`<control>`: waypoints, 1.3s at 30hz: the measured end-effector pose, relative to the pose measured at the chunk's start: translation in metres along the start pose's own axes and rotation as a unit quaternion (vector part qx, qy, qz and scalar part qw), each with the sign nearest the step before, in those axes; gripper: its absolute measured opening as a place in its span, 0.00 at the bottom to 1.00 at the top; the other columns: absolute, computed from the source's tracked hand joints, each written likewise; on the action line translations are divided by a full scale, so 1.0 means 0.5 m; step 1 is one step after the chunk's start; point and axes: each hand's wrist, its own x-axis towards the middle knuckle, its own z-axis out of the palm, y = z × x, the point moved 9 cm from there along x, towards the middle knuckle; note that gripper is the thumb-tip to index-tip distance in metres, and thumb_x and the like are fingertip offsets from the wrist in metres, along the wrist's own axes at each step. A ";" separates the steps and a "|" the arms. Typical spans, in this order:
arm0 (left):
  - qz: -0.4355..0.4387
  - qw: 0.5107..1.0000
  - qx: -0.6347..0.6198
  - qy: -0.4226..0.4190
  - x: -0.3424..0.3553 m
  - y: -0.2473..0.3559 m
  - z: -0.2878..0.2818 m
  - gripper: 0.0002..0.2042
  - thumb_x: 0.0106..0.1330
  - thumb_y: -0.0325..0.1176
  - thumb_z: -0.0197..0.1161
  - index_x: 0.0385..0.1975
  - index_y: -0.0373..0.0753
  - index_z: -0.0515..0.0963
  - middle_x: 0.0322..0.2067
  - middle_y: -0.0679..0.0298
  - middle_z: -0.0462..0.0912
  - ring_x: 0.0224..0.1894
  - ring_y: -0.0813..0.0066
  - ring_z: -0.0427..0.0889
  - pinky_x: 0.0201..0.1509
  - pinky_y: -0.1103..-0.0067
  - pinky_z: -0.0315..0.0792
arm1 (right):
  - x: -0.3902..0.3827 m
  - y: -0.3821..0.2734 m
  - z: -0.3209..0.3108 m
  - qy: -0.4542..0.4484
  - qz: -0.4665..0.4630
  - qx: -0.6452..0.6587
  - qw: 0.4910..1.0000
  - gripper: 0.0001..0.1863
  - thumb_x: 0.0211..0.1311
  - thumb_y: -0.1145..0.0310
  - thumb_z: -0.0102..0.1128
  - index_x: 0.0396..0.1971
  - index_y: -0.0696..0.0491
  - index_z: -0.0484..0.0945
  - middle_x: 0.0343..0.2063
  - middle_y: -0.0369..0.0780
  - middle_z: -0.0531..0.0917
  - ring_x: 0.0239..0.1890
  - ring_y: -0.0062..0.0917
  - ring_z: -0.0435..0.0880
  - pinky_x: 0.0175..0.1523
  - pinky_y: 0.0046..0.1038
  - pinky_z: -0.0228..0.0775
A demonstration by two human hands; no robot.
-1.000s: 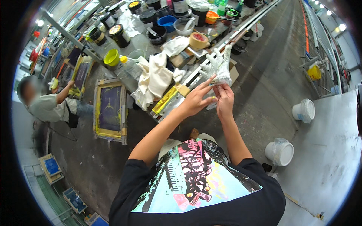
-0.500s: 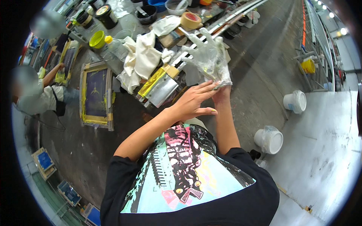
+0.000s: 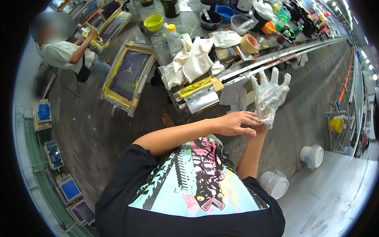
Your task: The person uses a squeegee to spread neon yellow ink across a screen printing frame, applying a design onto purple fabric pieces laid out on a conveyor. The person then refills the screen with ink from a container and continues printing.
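My right hand (image 3: 270, 96), palm and fingers spread, wears a loose, translucent plastic glove with smudges on it. The hand is held up to the right of the table's front edge. Reaching across my body, my bare left hand (image 3: 237, 123) rests its fingertips on the glove's cuff at the right wrist. Its fingers are stretched out, with the thumb apart below them. Closest on the table corner are a metal-faced block with yellow tape (image 3: 201, 96) and a crumpled cream cloth (image 3: 197, 59).
The table (image 3: 156, 41) carries a yellow bowl (image 3: 153, 23), a clear bottle (image 3: 173, 41), a tape roll (image 3: 250, 43) and several tubs. A framed screen (image 3: 128, 75) leans left of it. A co-worker (image 3: 65, 55) stands beyond. White buckets (image 3: 312, 156) stand at the right.
My view has turned, so the table appears further right. Both hands have shifted right and lower in the picture; the left fingers are still at the glove's cuff.
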 end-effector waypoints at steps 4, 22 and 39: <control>0.006 1.000 -0.016 -0.005 0.007 -0.003 0.002 0.33 0.70 0.61 0.58 0.64 0.39 0.77 0.67 0.51 0.73 0.74 0.52 0.62 0.76 0.61 0.56 | -0.017 -0.001 0.069 -0.083 -0.005 0.055 0.995 0.34 0.76 0.46 0.46 0.74 0.47 0.58 0.71 0.44 0.65 0.70 0.45 0.66 0.73 0.51 0.57; -0.012 0.994 -0.101 -0.041 0.014 0.043 -0.010 0.38 0.72 0.68 0.48 0.61 0.37 0.79 0.65 0.52 0.74 0.71 0.54 0.62 0.75 0.60 0.56 | -0.046 -0.188 0.391 -0.240 -0.091 0.019 0.966 0.37 0.78 0.42 0.41 0.79 0.42 0.46 0.76 0.44 0.58 0.75 0.51 0.58 0.77 0.60 0.44; 0.042 0.993 -0.087 -0.064 -0.014 0.083 -0.002 0.41 0.66 0.71 0.52 0.65 0.39 0.76 0.69 0.55 0.71 0.74 0.55 0.59 0.77 0.58 0.52 | -0.005 -0.195 0.390 -0.289 -0.016 0.222 0.931 0.51 0.61 0.19 0.32 0.77 0.37 0.55 0.78 0.40 0.50 0.76 0.54 0.49 0.73 0.67 0.47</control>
